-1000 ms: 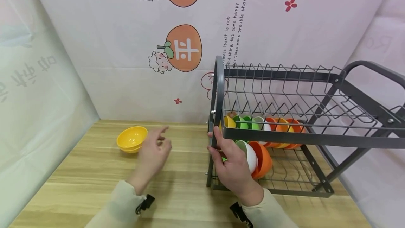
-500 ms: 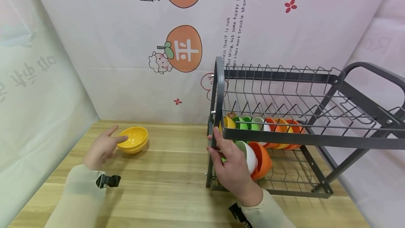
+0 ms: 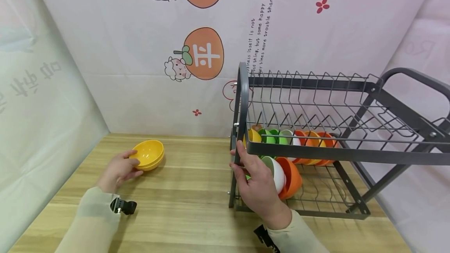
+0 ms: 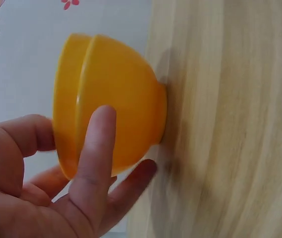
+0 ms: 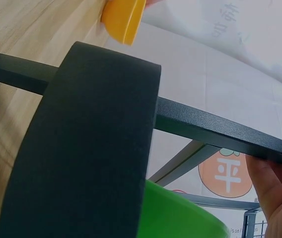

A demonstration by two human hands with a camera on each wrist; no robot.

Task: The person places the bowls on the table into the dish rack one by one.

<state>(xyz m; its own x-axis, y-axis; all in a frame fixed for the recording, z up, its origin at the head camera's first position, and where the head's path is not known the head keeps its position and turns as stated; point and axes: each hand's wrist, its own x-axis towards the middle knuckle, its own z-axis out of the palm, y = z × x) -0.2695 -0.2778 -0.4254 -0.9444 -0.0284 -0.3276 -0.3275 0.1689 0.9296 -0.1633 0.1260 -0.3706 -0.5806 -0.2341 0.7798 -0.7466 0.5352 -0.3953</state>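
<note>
Two nested yellow bowls (image 3: 149, 154) stand upright on the wooden table at the left. My left hand (image 3: 118, 169) holds them at their left side. In the left wrist view its fingers (image 4: 101, 134) lie against the outer wall of the yellow bowls (image 4: 121, 99), the thumb at the rim. At the right, my right hand (image 3: 258, 180) grips the front left post of a dark grey two-tier dish rack (image 3: 316, 152). The right wrist view shows the right hand (image 5: 277, 191) pinching that post, beside a green bowl (image 5: 180, 213).
On the rack's lower tier a row of small green, white, orange and yellow bowls (image 3: 309, 139) stands on edge at the back. A white bowl (image 3: 277, 175) and a large orange bowl (image 3: 291, 179) lean in front. A printed white cloth (image 3: 140, 89) hangs behind the table.
My left hand moved left past the yellow bowls, then came back right onto their left side and took hold. My right hand stays on the rack post.
</note>
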